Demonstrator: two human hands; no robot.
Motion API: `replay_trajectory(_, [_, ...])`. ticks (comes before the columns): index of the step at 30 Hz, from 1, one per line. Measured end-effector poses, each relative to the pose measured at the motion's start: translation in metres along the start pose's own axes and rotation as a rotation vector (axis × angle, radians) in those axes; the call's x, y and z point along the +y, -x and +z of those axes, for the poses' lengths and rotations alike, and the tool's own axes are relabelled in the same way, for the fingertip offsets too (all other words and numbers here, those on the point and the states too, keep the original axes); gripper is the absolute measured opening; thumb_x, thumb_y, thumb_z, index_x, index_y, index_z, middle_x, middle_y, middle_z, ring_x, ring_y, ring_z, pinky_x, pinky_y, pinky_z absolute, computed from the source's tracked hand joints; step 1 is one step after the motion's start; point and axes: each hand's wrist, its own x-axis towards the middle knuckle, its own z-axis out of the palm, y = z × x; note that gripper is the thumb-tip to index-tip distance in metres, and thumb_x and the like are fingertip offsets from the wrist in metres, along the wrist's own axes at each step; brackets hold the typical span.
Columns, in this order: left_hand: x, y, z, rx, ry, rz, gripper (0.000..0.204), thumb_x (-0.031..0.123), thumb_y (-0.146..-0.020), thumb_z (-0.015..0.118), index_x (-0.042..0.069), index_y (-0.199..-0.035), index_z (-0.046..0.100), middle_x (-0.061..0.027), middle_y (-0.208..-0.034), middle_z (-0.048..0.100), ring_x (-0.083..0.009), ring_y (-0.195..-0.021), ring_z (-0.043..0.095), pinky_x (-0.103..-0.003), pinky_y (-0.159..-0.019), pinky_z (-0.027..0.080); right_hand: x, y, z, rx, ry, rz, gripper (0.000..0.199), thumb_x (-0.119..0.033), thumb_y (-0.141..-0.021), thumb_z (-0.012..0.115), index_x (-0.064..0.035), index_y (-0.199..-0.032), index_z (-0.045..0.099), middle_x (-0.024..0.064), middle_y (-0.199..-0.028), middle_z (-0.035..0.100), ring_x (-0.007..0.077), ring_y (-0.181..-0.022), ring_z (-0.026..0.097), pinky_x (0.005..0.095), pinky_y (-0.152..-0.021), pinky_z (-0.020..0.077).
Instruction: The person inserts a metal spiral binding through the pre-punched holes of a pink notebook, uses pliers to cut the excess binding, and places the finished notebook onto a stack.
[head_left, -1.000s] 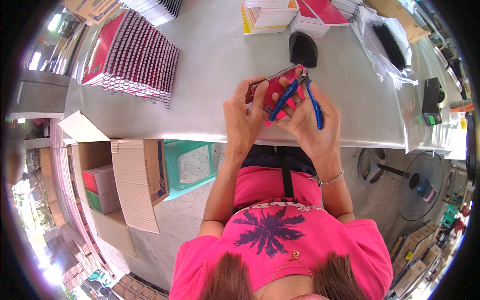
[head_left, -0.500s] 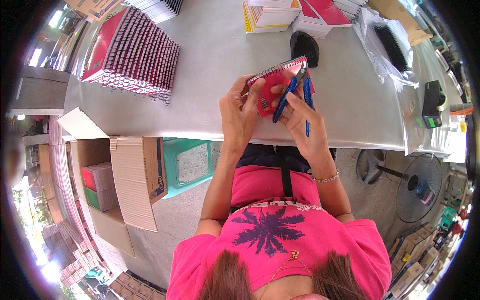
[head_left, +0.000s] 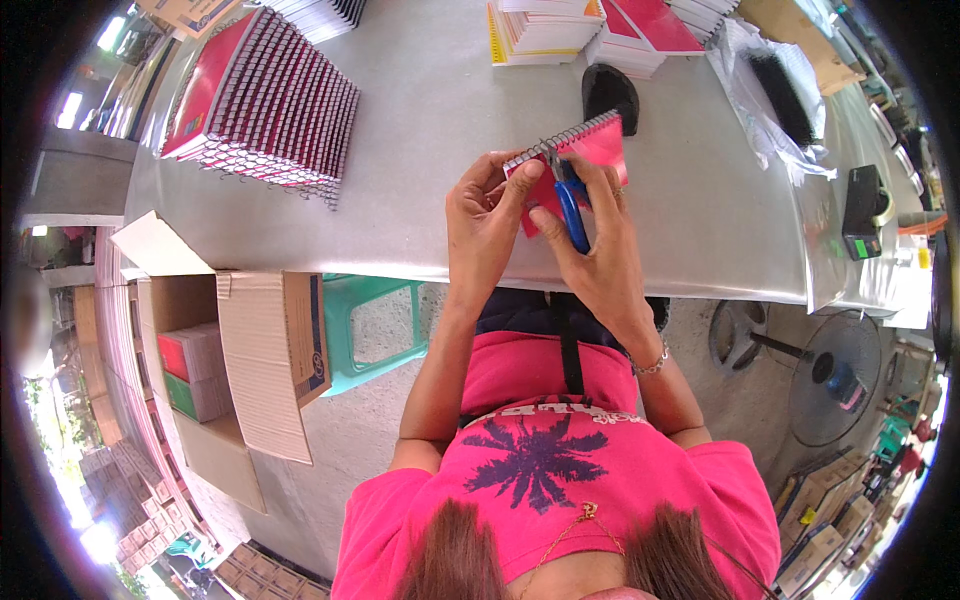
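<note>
A red spiral notebook [head_left: 603, 146] is tilted above the near part of the table, its wire coil along the far edge. My left hand [head_left: 487, 208] grips its left end between thumb and fingers. My right hand [head_left: 602, 238] is closed round the blue handles of a pair of pliers [head_left: 571, 212]. The jaws of the pliers meet the wire coil near its left end, close to my left fingertips. What exactly the jaws bite is too small to tell.
A tall stack of red spiral notebooks [head_left: 265, 110] stands at left on the grey table [head_left: 420, 130]. A black object [head_left: 610, 97], more notebooks [head_left: 545, 35] and a black brush [head_left: 783, 95] lie farther off. Below are an open carton [head_left: 265, 365], a green stool [head_left: 340, 340] and a fan [head_left: 835, 375].
The pliers have swung from the notebook's right side to the left end of its coil, and their spread handles have drawn together. My left hand still holds the notebook.
</note>
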Motion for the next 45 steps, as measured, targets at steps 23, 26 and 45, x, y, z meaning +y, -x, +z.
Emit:
replay_trajectory(23, [0.014,0.008,0.004,0.087,-0.179,0.04,0.026,-0.003,-0.093,0.053,-0.001,-0.116,0.064,-0.0052,-0.094,0.069,-0.0061,-0.083,0.061,-0.021,-0.071,0.05,-0.001,0.014,0.001,0.0,0.361,-0.102,0.051,-0.02,-0.077,0.074,-0.0123,-0.125,0.058,0.01,-0.107,0.056,0.0297,-0.1,0.052,0.042,-0.085,0.0363])
replay_trajectory(26, [0.016,0.011,0.006,0.114,-0.322,0.138,0.029,-0.006,-0.091,0.051,0.002,-0.115,0.065,-0.0052,-0.09,0.07,-0.0056,-0.079,0.061,-0.021,-0.067,0.049,-0.003,0.015,0.001,0.009,0.371,-0.091,0.051,-0.018,-0.076,0.074,-0.0118,-0.124,0.058,0.0092,-0.106,0.056,0.0289,-0.098,0.052,0.0416,-0.084,0.0365])
replay_trajectory(45, [0.005,0.009,-0.005,0.141,-0.574,0.377,0.034,-0.004,-0.086,0.058,0.006,-0.118,0.064,-0.0109,-0.091,0.066,-0.0144,-0.069,0.061,-0.029,-0.062,0.05,0.005,-0.009,-0.03,-0.757,-1.18,0.86,0.042,-0.037,-0.09,0.067,0.0002,-0.107,0.06,0.0049,-0.083,0.056,0.0119,-0.074,0.054,0.0278,-0.06,0.0455])
